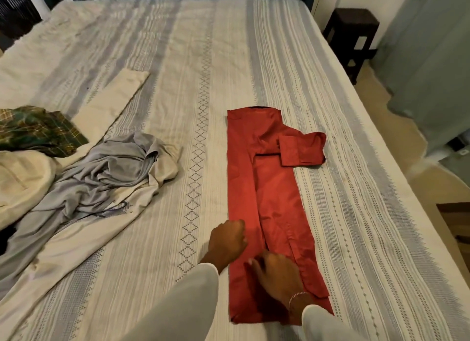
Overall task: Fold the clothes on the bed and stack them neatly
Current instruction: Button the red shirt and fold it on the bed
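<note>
A red shirt [269,188] lies lengthwise on the striped bedspread [203,61], its sides folded inward into a long strip, one cuffed sleeve sticking out to the right. My left hand [229,241] rests with curled fingers on the shirt's left edge near the bottom. Its fingertips are hidden, so any pinch on the cloth is unclear. My right hand [276,277] lies on the shirt's lower part, fingers spread over the cloth.
A heap of unfolded clothes lies at the left: a grey garment [106,172], a cream one [25,183], a green plaid one [38,129] and cream trousers [114,99]. A dark side table [353,35] stands beyond the bed's right edge.
</note>
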